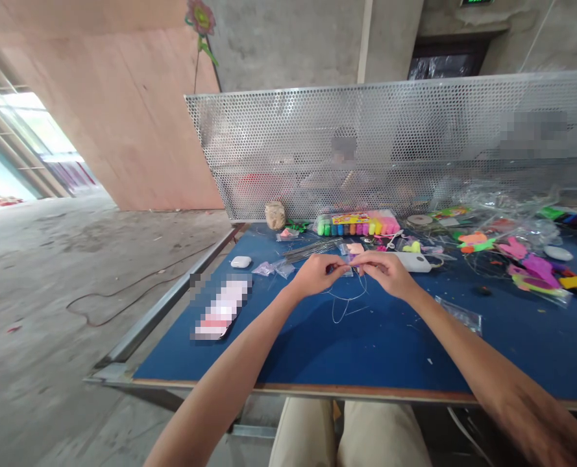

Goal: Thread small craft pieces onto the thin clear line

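Note:
Over the middle of the blue table [327, 350], my two hands meet fingertip to fingertip. The fingers of my left hand [317, 274] are pinched together, and so are those of my right hand [388, 271]. Between them runs a thin wire [349, 299], bent into loops that hang below the fingers. A small purplish bit shows at the fingertips, too small to name. Just behind the hands lie a small bag with a peach-coloured piece [355, 249] and a bundle of straight wires [312, 250].
A perforated metal screen [288, 130] stands along the back edge. Before it sits a pack of coloured clay [359, 224]. A white earbud case [241, 262] and a phone [222, 308] lie left; a white power bank [415, 262] and bright foam-like pieces [531, 263] lie right.

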{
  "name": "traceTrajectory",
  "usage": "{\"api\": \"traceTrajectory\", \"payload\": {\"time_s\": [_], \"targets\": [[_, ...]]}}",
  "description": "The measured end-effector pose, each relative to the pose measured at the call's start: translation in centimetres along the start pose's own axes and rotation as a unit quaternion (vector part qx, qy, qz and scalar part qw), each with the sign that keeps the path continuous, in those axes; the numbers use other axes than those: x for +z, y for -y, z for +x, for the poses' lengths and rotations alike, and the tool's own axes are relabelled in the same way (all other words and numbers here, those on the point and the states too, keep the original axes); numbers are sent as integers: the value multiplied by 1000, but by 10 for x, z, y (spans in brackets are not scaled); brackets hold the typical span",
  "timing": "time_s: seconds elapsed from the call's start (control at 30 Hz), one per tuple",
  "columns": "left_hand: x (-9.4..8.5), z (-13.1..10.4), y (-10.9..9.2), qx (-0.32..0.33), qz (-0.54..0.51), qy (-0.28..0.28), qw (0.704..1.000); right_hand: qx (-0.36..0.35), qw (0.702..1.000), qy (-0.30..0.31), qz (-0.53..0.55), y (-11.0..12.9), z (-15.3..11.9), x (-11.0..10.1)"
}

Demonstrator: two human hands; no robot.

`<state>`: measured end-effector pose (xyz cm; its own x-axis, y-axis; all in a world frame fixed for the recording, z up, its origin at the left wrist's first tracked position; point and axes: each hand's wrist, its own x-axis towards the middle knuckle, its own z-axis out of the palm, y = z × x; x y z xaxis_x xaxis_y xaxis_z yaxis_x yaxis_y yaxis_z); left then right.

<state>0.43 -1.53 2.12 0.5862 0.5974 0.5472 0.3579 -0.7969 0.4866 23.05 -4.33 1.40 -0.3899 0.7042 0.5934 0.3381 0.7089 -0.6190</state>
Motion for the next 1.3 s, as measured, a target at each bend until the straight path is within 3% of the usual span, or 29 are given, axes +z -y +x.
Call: {"api": "traceTrajectory", "payload": {"time_s": [0.23,0.43,0.67,0.83,1.03,1.3], "targets": [[0,1,0,8,39,21,999,-26,996,-1,-82,-4,1,3],[-7,3,0,1,5,35,999,-7,989,-100,-106,-6,0,5],[-5,5,8,-78,-164,1,983,33,983,-167,-71,-6,1,7],[-1,2,9,-124,-222,4,967,28,986,-144,-84,-9,2,5],[-9,2,1,-83,-153,6,985,-6,982,-136,-130,-2,4,2],[-19,3,-7,-42,-93,30,994,74,989,-121,-47,7,4,4]]}}
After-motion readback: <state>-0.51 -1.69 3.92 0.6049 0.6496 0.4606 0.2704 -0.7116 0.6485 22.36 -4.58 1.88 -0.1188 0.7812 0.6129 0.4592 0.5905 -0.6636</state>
